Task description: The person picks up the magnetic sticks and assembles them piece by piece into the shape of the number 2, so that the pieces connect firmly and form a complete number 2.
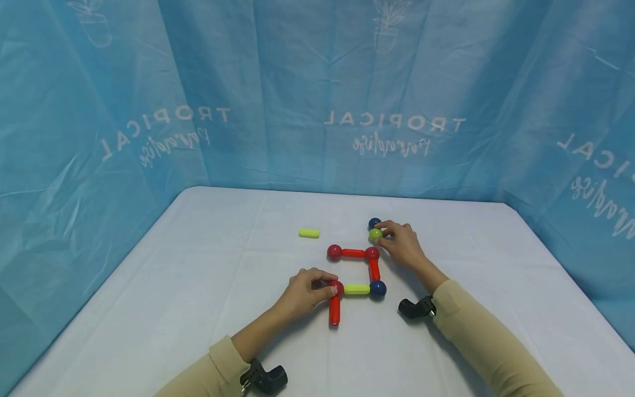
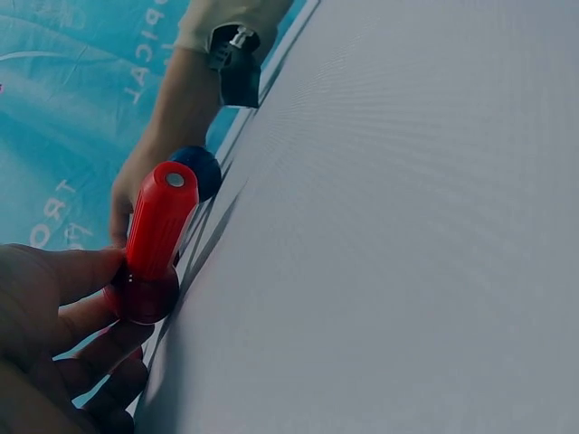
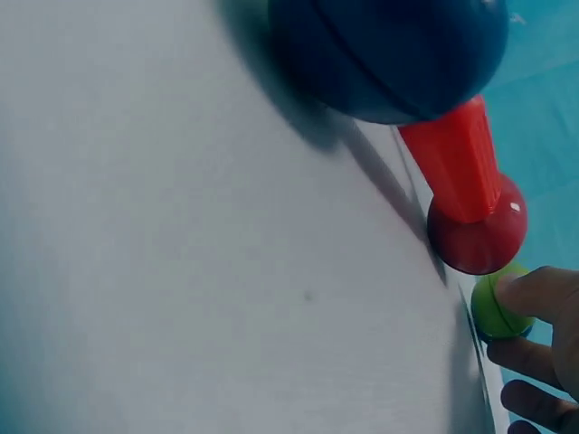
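Observation:
On the white table lies a joined chain of balls and rods. My left hand [image 1: 308, 292] pinches its red ball [image 2: 145, 297], from which a red rod [image 1: 334, 311] points toward me. A yellow-green rod [image 1: 356, 289] links that ball to a blue ball [image 1: 378, 289]. From there a red rod [image 3: 460, 163] runs back to another red ball [image 3: 484, 226], and a further red rod [image 1: 354, 253] ends at a third red ball [image 1: 334, 252]. Beyond the chain, my right hand [image 1: 403, 242] pinches a green ball [image 1: 375, 235], with a second blue ball [image 1: 374, 224] right behind it.
A loose yellow-green rod [image 1: 309, 233] lies at the back, left of the green ball. Blue printed cloth [image 1: 297, 110] hangs around the back and sides of the white table [image 1: 223, 231]. Each wrist wears a black camera [image 1: 416, 307].

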### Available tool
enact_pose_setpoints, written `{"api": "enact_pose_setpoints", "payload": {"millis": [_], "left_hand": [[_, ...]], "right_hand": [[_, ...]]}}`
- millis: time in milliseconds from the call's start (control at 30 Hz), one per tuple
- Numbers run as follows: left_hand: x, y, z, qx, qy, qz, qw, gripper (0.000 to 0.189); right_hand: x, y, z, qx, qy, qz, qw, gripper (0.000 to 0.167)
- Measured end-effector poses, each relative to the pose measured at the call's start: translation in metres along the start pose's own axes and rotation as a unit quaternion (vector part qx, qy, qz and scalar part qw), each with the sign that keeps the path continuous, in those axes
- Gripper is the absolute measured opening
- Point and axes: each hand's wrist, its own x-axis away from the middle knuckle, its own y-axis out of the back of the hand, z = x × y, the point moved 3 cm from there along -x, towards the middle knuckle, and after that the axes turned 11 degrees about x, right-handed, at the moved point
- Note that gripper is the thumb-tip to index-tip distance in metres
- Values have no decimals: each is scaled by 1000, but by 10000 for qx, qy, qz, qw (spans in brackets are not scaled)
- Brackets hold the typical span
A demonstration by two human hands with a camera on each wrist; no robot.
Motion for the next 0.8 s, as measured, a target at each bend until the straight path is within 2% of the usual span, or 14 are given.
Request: {"api": "enact_pose_setpoints", "payload": {"millis": [167,300,533,667,800], "left_hand": [[1,0,0,1,-8,-12,10000,29],[1,0,0,0,35,-2,10000,29],[-1,1,0,-33,56,15,10000,28],[-1,1,0,-65,72,-8,10000,28],[-2,1,1,-111,45,-23,9999,28]], "right_hand": [[11,9,-2,-435,-114,6,9990,42],[32,24,5,-772,-78,-65,9970,41],[99,39,32,-1141,346,-52,9929,39],[137,31,46,-1287,348,235,9908,38],[162,15,58,-1428,258,718,9868,35]]}}
